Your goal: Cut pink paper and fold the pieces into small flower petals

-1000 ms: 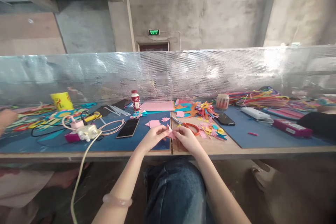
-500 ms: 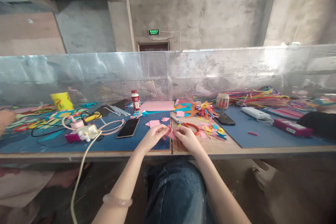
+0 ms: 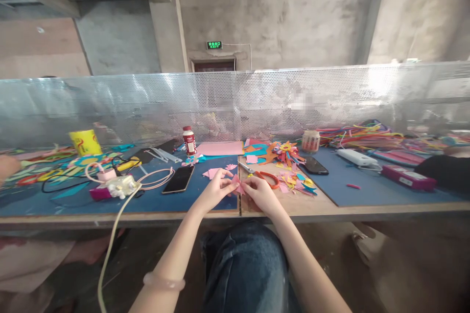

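Observation:
Between my hands, just over the table's front edge, is a small folded piece of pink paper point(image 3: 239, 187). My left hand point(image 3: 216, 190) pinches its left side between thumb and fingers. On the other side, my right hand point(image 3: 259, 192) grips it with closed fingers. Right behind my hands lie orange-handled scissors point(image 3: 270, 179), blades pointing away to the left. Pink paper squares point(image 3: 212, 173) rest beyond my left hand, near a pink paper flower point(image 3: 231, 167). Coloured paper scraps point(image 3: 293, 181) are strewn to the right of the scissors.
A phone point(image 3: 178, 179) and a power strip with cables point(image 3: 116, 187) lie left. A red bottle point(image 3: 189, 141) stands at the back. Another phone point(image 3: 315, 166), a jar point(image 3: 311, 141) and a white power strip point(image 3: 357, 157) are right. People sit at both sides.
My left fingers have loosened and shifted on the pink paper, spreading somewhat. My right hand keeps its hold in nearly the same place.

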A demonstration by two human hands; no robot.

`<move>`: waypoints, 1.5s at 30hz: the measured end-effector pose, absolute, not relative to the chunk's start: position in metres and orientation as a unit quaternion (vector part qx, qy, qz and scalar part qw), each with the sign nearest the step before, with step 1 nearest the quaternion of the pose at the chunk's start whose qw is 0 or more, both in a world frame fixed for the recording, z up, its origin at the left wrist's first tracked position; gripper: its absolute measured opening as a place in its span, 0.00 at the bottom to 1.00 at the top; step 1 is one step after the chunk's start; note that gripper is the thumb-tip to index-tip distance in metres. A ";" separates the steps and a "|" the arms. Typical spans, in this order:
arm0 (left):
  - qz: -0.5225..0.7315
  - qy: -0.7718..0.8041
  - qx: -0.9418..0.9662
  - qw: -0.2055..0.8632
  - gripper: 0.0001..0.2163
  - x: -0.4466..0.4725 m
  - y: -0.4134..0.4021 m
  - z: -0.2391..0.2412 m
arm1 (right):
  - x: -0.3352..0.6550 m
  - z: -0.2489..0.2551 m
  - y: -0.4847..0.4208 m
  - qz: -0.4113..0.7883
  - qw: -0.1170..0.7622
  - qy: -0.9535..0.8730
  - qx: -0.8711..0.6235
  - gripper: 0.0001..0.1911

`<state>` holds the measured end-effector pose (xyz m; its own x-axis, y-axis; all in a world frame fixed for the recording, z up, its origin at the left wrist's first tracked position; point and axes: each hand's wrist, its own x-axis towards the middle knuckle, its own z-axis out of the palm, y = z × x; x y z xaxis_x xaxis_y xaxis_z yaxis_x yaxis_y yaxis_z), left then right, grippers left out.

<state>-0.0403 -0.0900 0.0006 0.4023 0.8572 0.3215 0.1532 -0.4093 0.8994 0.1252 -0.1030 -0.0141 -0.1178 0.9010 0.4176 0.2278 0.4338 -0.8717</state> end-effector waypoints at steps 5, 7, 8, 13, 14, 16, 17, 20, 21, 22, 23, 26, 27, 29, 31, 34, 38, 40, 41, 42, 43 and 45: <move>0.373 0.342 0.744 0.438 0.14 -0.039 -0.091 0.003 | 0.126 -0.016 -0.101 0.327 0.522 -0.677 -0.402 0.09; 0.370 0.338 0.746 0.439 0.14 -0.039 -0.091 0.004 | 0.125 -0.017 -0.101 0.333 0.525 -0.677 -0.395 0.09; 0.370 0.338 0.746 0.438 0.14 -0.039 -0.090 0.003 | 0.125 -0.017 -0.101 0.337 0.523 -0.678 -0.392 0.09; 0.372 0.349 0.747 0.426 0.14 -0.039 -0.086 0.001 | 0.125 -0.017 -0.102 0.346 0.511 -0.691 -0.376 0.09; 0.372 0.349 0.748 0.424 0.14 -0.039 -0.086 0.001 | 0.125 -0.017 -0.102 0.346 0.511 -0.693 -0.373 0.09; 0.371 0.341 0.753 0.423 0.14 -0.039 -0.085 0.001 | 0.125 -0.017 -0.101 0.351 0.509 -0.695 -0.368 0.09; 0.371 0.336 0.756 0.423 0.14 -0.039 -0.085 0.001 | 0.125 -0.017 -0.100 0.355 0.507 -0.694 -0.367 0.09; 0.382 0.331 0.757 0.414 0.15 -0.039 -0.086 0.000 | 0.125 -0.018 -0.099 0.361 0.509 -0.689 -0.370 0.09; 0.387 0.333 0.755 0.411 0.16 -0.039 -0.086 0.000 | 0.125 -0.018 -0.098 0.360 0.511 -0.686 -0.372 0.09; 0.389 0.336 0.754 0.410 0.16 -0.039 -0.086 -0.001 | 0.125 -0.019 -0.098 0.359 0.514 -0.684 -0.374 0.09; 0.389 0.338 0.752 0.411 0.16 -0.039 -0.085 -0.001 | 0.125 -0.019 -0.098 0.359 0.515 -0.682 -0.375 0.09; 0.385 0.340 0.750 0.418 0.15 -0.041 -0.085 -0.002 | 0.125 -0.018 -0.098 0.369 0.516 -0.677 -0.373 0.10; 0.385 0.340 0.749 0.419 0.15 -0.041 -0.085 -0.002 | 0.125 -0.018 -0.098 0.375 0.516 -0.674 -0.372 0.10; 0.384 0.337 0.748 0.424 0.14 -0.042 -0.085 -0.001 | 0.124 -0.018 -0.098 0.387 0.520 -0.666 -0.369 0.11; 0.381 0.332 0.750 0.427 0.14 -0.042 -0.086 0.000 | 0.124 -0.018 -0.097 0.397 0.524 -0.659 -0.365 0.11; 0.379 0.326 0.754 0.427 0.14 -0.042 -0.087 0.001 | 0.125 -0.018 -0.098 0.407 0.528 -0.653 -0.359 0.11; 0.379 0.314 0.756 0.432 0.13 -0.041 -0.089 0.002 | 0.124 -0.015 -0.102 0.439 0.522 -0.637 -0.359 0.11; 0.380 0.307 0.757 0.434 0.13 -0.041 -0.090 0.003 | 0.123 -0.013 -0.103 0.451 0.518 -0.630 -0.362 0.11; 0.380 0.306 0.757 0.434 0.13 -0.041 -0.090 0.004 | 0.123 -0.012 -0.104 0.455 0.517 -0.628 -0.362 0.11; 0.379 0.306 0.758 0.434 0.13 -0.041 -0.090 0.004 | 0.122 -0.012 -0.104 0.460 0.515 -0.625 -0.363 0.10; 0.378 0.307 0.759 0.433 0.13 -0.041 -0.090 0.004 | 0.122 -0.011 -0.105 0.466 0.512 -0.624 -0.363 0.10; 0.374 0.307 0.760 0.435 0.13 -0.041 -0.089 0.003 | 0.122 -0.011 -0.104 0.477 0.505 -0.620 -0.364 0.10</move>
